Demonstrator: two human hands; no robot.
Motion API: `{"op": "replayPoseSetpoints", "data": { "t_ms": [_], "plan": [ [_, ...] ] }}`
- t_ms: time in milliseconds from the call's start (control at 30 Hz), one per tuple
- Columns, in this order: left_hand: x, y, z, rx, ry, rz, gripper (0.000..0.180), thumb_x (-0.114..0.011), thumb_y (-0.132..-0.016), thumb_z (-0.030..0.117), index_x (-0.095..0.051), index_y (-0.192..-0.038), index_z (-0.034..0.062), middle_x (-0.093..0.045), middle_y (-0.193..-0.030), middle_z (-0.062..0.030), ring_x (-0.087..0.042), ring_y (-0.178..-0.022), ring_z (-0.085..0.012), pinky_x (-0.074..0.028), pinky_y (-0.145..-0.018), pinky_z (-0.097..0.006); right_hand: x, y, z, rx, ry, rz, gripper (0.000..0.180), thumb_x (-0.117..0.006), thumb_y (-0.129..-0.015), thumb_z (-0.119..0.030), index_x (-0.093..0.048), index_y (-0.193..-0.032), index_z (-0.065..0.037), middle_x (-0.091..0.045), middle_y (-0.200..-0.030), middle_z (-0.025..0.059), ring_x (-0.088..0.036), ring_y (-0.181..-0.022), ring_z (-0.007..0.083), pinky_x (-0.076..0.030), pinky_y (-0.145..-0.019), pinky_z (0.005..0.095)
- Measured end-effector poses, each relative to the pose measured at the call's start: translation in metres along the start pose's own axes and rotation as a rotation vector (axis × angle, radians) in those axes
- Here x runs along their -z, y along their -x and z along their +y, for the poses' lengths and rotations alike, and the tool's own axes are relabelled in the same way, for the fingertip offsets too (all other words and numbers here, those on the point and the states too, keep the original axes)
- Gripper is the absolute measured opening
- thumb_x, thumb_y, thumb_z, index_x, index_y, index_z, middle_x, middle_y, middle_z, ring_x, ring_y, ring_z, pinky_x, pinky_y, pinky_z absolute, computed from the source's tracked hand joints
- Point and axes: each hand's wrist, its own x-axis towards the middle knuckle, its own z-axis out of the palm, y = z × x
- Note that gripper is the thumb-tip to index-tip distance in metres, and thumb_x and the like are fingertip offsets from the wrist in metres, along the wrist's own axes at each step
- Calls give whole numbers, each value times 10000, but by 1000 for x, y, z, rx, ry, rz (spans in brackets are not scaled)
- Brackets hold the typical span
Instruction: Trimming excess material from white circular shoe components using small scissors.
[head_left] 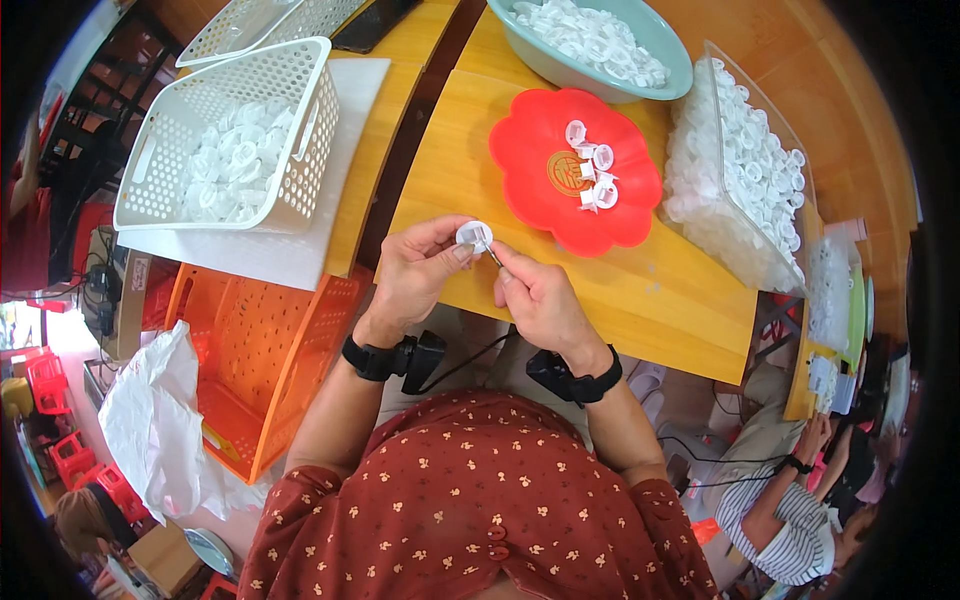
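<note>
My left hand pinches a small white plastic ring part between thumb and fingers at the near edge of the wooden table. My right hand meets it from the right, holding a thin metal piece against the part. Just beyond the hands lies a red flower-shaped plate with several white parts on it.
A white perforated basket of white parts stands at the left on a white board. A teal bowl and a clear tub hold more parts. An orange crate sits below the table. Another person sits at the lower right.
</note>
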Motion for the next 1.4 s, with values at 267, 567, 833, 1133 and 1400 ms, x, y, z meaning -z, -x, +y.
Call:
{"op": "replayPoseSetpoints", "data": {
  "t_ms": [267,567,833,1133,1400],
  "plan": [
    [-4,0,-1,5,-91,47,284,-609,-820,4,-566,-1095,-52,-638,-962,-87,-581,-802,-127,-465,-722,-248,3,2,-13,-64,154,20,367,-456,-823,-28,-501,-1178,53,-532,-631,198,-548,-542,244,-441,-550,328],
    [-6,1,0,29,-136,52,286,-608,-819,-5,-568,-1098,-55,-638,-977,-94,-603,-852,-137,-487,-763,-256,6,1,-22,-19,382,13,366,-455,-795,-14,-511,-1151,54,-542,-679,250,-555,-602,355,-437,-577,406],
    [-9,2,1,8,-283,40,262,-588,-822,-40,-574,-1082,-61,-634,-980,-88,-600,-879,-130,-490,-793,-247,10,-11,-26,23,524,-93,316,-477,-746,-7,-490,-1047,89,-556,-681,267,-554,-661,430,-429,-603,490],
    [-15,1,0,-40,-430,89,245,-581,-819,-48,-587,-1064,-50,-633,-968,-67,-591,-888,-114,-482,-791,-234,8,-15,-21,2,625,-144,272,-465,-755,-11,-497,-1003,94,-552,-648,257,-541,-604,416,-436,-570,461],
    [-14,1,-1,-54,-202,82,259,-594,-821,-35,-576,-1079,-53,-639,-962,-82,-614,-854,-126,-494,-776,-244,-11,3,-11,-213,-84,67,252,-401,-880,-53,-521,-1073,57,-534,-573,96,-536,-530,140,-438,-525,295]
  ]
}}
